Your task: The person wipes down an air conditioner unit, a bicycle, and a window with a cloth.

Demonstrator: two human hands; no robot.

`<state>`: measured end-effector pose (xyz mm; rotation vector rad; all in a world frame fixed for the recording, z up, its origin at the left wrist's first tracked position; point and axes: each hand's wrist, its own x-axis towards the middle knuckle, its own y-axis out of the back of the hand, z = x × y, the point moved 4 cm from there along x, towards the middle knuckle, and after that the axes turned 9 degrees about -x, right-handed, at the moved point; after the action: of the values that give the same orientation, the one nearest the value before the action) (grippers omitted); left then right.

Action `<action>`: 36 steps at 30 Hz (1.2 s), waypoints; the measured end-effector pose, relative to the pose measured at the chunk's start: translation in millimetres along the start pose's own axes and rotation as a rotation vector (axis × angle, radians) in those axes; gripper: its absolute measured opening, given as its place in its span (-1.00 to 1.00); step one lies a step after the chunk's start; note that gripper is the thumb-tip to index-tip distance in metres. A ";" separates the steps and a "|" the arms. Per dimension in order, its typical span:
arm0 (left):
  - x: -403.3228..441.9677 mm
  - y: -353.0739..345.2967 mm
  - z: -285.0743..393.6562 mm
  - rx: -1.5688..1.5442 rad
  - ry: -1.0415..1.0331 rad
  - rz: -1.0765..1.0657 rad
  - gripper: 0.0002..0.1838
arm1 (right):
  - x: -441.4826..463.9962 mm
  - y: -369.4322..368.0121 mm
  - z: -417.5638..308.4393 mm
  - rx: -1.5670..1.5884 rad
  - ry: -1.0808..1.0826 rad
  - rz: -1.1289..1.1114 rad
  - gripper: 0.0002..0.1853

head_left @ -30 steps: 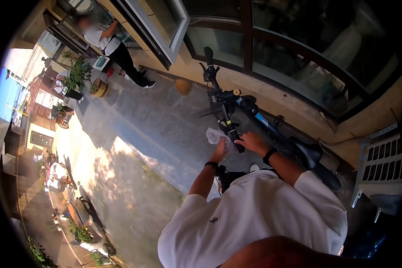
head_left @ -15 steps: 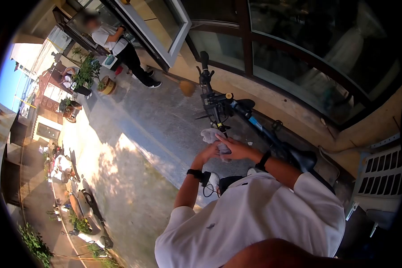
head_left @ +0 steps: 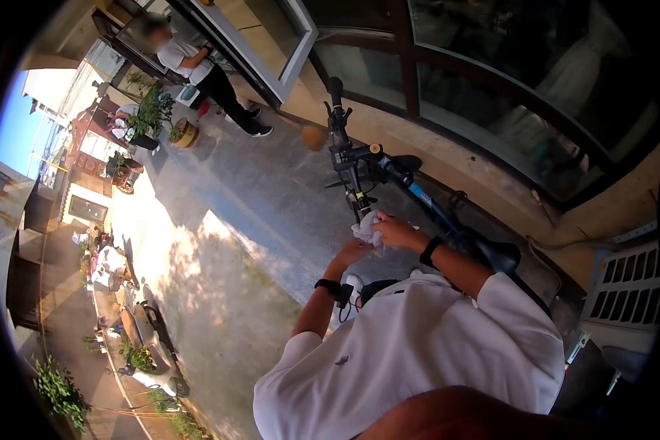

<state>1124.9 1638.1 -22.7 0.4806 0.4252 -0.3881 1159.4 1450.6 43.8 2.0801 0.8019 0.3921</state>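
A pale, crumpled cloth [head_left: 367,229] is wrapped about the near end of the handlebar of a dark bicycle [head_left: 425,198]. My right hand [head_left: 394,230] is closed on the cloth from the right side. Just below and to the left, my left hand [head_left: 353,251] is at the cloth's lower edge, its fingers partly hidden. The handlebar's far grip [head_left: 335,89] points away towards the wall. The bicycle stands along the building, its saddle [head_left: 497,257] beside my right forearm.
Beyond the handlebar a person [head_left: 205,73] stands by an open window frame [head_left: 301,55]. Potted plants [head_left: 150,114], a broom head [head_left: 314,138] and a parked scooter [head_left: 148,337] are further off. An air-conditioner unit [head_left: 627,282] is at the right.
Both hands came together on the cloth, then moved slightly apart. The cloth shifted from beside the grip to around the handlebar's near end. The camera view turned slightly.
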 end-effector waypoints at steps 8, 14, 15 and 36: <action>-1.3 11.5 -17.3 -0.290 -0.177 0.306 -0.31 | 29.7 1.1 -31.5 0.039 0.097 0.313 -0.50; 20.7 0.4 -20.0 -0.280 -0.311 0.338 -0.02 | 9.6 -4.7 -24.3 -0.112 0.104 0.308 -0.61; 23.3 -9.1 -27.0 -0.337 -0.331 0.313 -0.07 | 2.7 -6.5 -14.5 -0.002 0.118 0.258 -0.66; -5.3 15.9 24.4 0.056 -0.310 0.448 -0.29 | -83.2 14.6 75.8 0.007 -0.305 0.371 -0.52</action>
<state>1134.9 1639.9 5.1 0.5437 0.0010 -0.0369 1143.7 1342.8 11.8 2.2260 0.2374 0.2580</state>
